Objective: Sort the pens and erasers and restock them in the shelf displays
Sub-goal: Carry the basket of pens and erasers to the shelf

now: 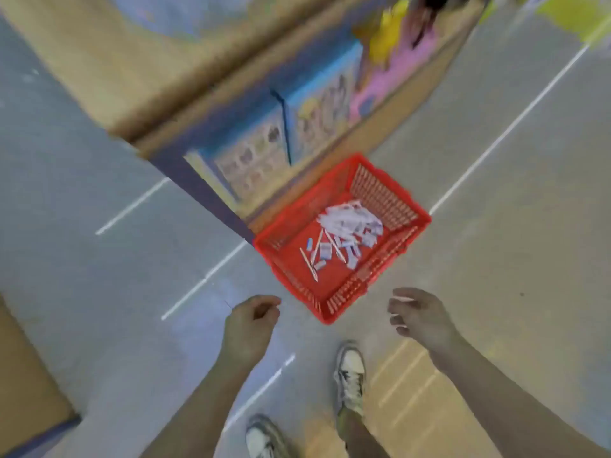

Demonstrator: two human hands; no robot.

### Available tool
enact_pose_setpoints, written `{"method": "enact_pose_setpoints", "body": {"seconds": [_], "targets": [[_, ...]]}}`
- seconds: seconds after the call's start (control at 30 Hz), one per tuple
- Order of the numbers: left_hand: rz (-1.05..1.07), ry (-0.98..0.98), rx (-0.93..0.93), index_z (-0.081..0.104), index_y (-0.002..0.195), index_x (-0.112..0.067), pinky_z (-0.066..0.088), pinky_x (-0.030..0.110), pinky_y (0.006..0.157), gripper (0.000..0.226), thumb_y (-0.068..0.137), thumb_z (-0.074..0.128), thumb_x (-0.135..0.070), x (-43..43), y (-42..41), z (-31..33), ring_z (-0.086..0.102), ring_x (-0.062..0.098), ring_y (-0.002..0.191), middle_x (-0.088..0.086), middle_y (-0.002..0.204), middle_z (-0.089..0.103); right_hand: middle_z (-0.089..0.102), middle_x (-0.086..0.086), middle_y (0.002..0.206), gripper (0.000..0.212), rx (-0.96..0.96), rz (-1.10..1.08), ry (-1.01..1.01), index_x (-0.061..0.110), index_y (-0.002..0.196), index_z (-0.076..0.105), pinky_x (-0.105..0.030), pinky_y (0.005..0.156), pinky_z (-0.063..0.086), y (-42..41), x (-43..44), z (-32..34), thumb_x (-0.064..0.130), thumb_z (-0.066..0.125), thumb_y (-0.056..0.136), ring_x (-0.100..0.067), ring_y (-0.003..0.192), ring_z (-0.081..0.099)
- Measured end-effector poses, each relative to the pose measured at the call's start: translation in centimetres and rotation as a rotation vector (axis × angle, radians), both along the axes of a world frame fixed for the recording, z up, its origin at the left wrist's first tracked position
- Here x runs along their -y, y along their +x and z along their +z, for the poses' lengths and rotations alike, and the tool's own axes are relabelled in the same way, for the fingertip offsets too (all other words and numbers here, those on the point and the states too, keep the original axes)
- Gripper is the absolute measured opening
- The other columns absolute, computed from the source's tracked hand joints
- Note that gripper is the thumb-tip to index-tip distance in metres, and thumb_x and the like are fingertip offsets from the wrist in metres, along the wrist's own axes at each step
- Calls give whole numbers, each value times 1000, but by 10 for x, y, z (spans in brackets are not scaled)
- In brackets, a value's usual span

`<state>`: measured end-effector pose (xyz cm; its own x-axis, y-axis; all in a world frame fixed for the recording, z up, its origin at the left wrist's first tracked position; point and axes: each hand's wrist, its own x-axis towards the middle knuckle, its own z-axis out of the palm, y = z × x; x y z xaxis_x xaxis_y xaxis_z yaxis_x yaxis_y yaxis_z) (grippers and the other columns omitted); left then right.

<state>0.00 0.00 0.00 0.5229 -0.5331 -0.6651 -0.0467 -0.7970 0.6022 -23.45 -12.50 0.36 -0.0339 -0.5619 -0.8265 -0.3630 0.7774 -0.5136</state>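
A red plastic basket [390,193] stands on the grey floor beside the end of a shelf unit. Inside lies a heap of small white packaged erasers [352,221] and a few thin pens [309,264] on the basket's bottom. My left hand [251,320] hangs just short of the basket's near left side, its fingers loosely curled and holding nothing. My right hand [418,314] hovers to the right of the basket's near corner with relaxed, spread fingers, also empty. The frame is blurred by motion.
The wooden shelf unit [264,104] holds blue and pink boxed goods at its base. Another wooden unit [26,385] shows at the lower left. My two shoes [350,371] stand on the floor below the basket. White lines cross the floor.
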Motion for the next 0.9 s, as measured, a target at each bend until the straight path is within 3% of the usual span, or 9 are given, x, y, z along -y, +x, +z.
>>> {"method": "enact_pose_setpoints", "body": {"seconds": [0.13, 0.23, 0.33, 0.4, 0.47, 0.63, 0.7, 0.77, 0.9], "targets": [[9, 48, 57, 59, 115, -18, 48, 28, 77, 33, 83, 67, -15, 29, -26, -130, 62, 20, 85, 0, 95, 62, 58, -12, 93, 49, 23, -129, 161, 10, 131, 45, -34, 66, 46, 14, -2, -142, 8, 66, 87, -22, 73, 54], [36, 10, 45, 50, 112, -22, 47, 26, 73, 38, 80, 70, -13, 43, -32, -202, 60, 20, 87, -5, 94, 57, 58, -6, 113, 55, 93, -251, 220, 26, 127, 41, -40, 84, 48, 31, -9, -223, 17, 72, 83, -21, 98, 56], [-68, 52, 153, 57, 110, -18, 48, 33, 84, 35, 78, 70, -18, 48, -24, -245, 62, 24, 92, 1, 97, 63, 66, 2, 94, 34, 201, -382, 153, 29, 104, 52, -27, 57, 51, 52, -12, -271, 6, 67, 84, -15, 79, 62], [-142, 80, 237, 60, 109, -17, 45, 29, 81, 31, 79, 68, -20, 50, -15, -254, 63, 24, 90, 2, 95, 65, 64, 0, 82, 37, 161, -485, 77, 22, 103, 58, -25, 50, 50, 60, -11, -292, -9, 56, 82, -18, 69, 61], [-216, 50, 348, 59, 114, -17, 41, 27, 80, 34, 80, 64, -18, 54, -7, -251, 60, 24, 93, 5, 100, 63, 63, -4, 81, 41, 110, -544, 63, 13, 104, 60, -30, 58, 51, 56, -10, -297, -16, 46, 79, -22, 70, 61], [-268, -55, 599, 37, 139, -13, 32, 38, 101, 64, 81, 63, -17, 68, 21, -233, 39, 33, 123, 14, 137, 42, 65, -17, 92, 45, -35, -428, 126, 6, 99, 61, -52, 80, 54, 1, -15, -268, -22, 42, 70, -37, 83, 63], [-275, 52, 513, 26, 145, -14, 34, 40, 102, 75, 83, 64, -29, 67, 26, -226, 37, 31, 131, 11, 145, 38, 67, -16, 91, 43, -106, -323, 149, 6, 95, 61, -50, 77, 55, -22, -25, -242, -23, 43, 69, -38, 81, 64], [-245, 178, 301, 30, 144, -16, 37, 37, 101, 74, 82, 64, -38, 54, 26, -228, 46, 29, 126, 10, 140, 47, 69, -15, 87, 41, -141, -232, 162, 5, 91, 63, -46, 75, 56, -39, -38, -215, -23, 42, 69, -35, 76, 65], [-85, 168, 12, 58, 108, -29, 54, 47, 84, 52, 61, 62, -49, -13, 26, -218, 68, 28, 88, 6, 99, 70, 71, -11, 81, 39, -188, -44, 208, 7, 85, 65, -41, 68, 56, -48, -68, -168, -22, 43, 68, -31, 73, 67]]}}
